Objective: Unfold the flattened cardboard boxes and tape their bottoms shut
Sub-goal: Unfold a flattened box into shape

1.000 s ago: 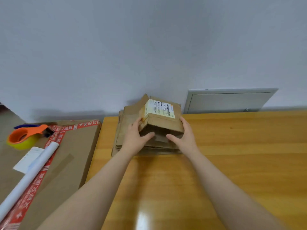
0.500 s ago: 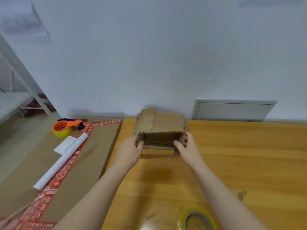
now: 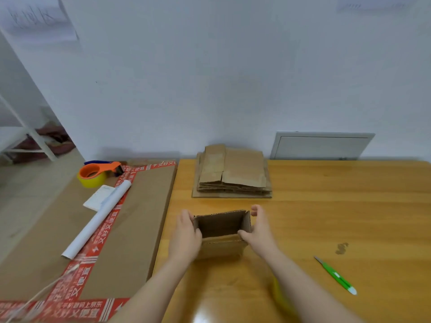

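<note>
A small brown cardboard box (image 3: 220,227), opened into a rectangular tube with its open end facing me, is held just above the wooden table (image 3: 326,217). My left hand (image 3: 186,234) grips its left wall, thumb on the near edge. My right hand (image 3: 257,229) grips its right wall, thumb on the near corner and fingers curled over the far side. A stack of flattened cardboard boxes (image 3: 233,173) lies at the table's far edge by the wall. A yellow tape roll (image 3: 279,292) shows partly under my right forearm.
A green-handled cutter (image 3: 335,276) lies on the table at the right. To the left, a large flat carton with red tape (image 3: 130,229) carries an orange tape dispenser (image 3: 98,173), a white paper roll (image 3: 98,217) and a white card (image 3: 99,197). A white panel (image 3: 319,145) leans against the wall.
Both hands have pulled the opened box off the stack and toward me across the table. The view has tilted down, so the green cutter now shows.
</note>
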